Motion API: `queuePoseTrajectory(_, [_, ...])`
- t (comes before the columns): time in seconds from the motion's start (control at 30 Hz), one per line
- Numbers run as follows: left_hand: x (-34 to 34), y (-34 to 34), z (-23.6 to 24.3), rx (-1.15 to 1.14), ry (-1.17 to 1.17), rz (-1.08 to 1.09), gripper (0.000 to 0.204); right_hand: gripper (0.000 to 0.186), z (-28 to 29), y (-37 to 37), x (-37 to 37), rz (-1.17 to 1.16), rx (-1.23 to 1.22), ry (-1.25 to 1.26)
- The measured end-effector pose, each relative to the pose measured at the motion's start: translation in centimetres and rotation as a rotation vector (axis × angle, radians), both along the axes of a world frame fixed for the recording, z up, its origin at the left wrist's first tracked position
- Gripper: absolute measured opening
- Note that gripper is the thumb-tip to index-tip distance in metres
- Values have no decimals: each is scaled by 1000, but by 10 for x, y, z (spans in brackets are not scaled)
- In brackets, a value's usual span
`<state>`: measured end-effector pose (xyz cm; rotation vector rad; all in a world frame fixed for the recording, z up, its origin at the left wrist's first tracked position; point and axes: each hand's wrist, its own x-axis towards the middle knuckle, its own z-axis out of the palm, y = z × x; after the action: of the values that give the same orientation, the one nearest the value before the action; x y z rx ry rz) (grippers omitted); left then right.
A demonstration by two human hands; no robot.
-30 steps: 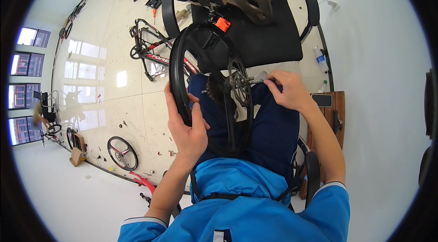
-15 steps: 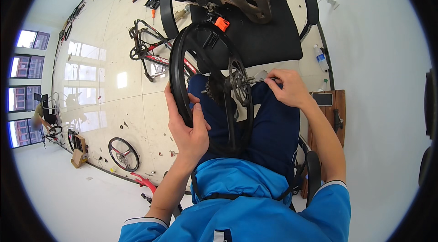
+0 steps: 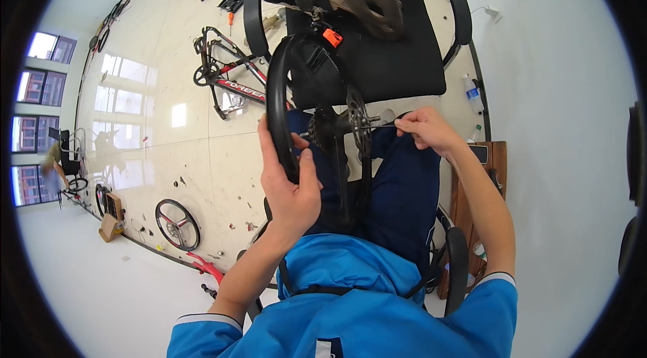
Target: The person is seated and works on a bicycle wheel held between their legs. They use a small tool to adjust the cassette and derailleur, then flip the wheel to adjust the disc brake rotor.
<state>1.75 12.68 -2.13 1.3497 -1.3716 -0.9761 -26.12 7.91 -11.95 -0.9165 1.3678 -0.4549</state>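
Note:
A black bicycle wheel [image 3: 276, 98] stands upright between my thighs, seen nearly edge-on. My left hand [image 3: 291, 189] is closed round the near left part of its tyre and rim, thumb on the inner side. On the hub's right side sits a metal brake disc [image 3: 358, 122]; the sprocket cassette [image 3: 313, 129] is on the left side. My right hand [image 3: 429, 130] pinches a thin metal hex key [image 3: 384, 127] that reaches across to the middle of the disc. Whether its tip sits in a bolt is too small to tell.
A black chair [image 3: 384, 61] ahead carries a pale bicycle frame [image 3: 374, 4] with a pedal. A red and black frame [image 3: 236, 85] and another wheel [image 3: 178, 224] lie on the floor to the left. At right is a wooden bench [image 3: 495, 176]. Far left, a person [image 3: 55, 161] sits.
The wheel has turned more edge-on and shifted slightly right, with my left hand following. My right fingers have drawn nearer the outer end of the hex key.

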Motion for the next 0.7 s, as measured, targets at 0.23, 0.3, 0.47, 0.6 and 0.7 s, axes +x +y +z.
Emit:
queuePoseTrajectory(0.23, [-4, 5, -1, 0, 90, -115, 75, 21, -2, 8, 0, 69, -470, 166])
queuePoseTrajectory(0.3, [-3, 5, -3, -4, 112, -131, 76, 20, -5, 7, -3, 99, -661, 192])
queuePoseTrajectory(0.47, [-1, 3, -11, -58, 34, -132, 78, 21, -18, 8, -5, 56, -640, 146])
queuePoseTrajectory(0.6, [-2, 4, -14, -84, 63, -133, 78, 26, 7, -3, -11, 34, 25, 6])
queuePoseTrajectory(0.7, [-1, 4, -8, 3, 80, -119, 84, 30, 2, -5, -15, 9, 119, -86])
